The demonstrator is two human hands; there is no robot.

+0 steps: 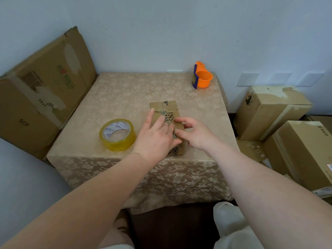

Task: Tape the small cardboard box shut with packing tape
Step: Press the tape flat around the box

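A small brown cardboard box (170,109) with black lettering lies on the table, its long side running away from me. Clear tape shows along its top seam. My left hand (156,135) lies flat on the box's near left part, fingers spread and pressing down. My right hand (194,133) rests on the box's near right edge, fingertips touching the top. Neither hand grips anything. A roll of clear yellowish packing tape (117,134) lies flat on the table just left of my left hand.
The small table (125,94) has a beige floral cloth. An orange tape dispenser (202,76) stands at its far right corner. Large cardboard boxes (45,90) lean against the wall on the left. More boxes (269,112) are stacked on the floor at right.
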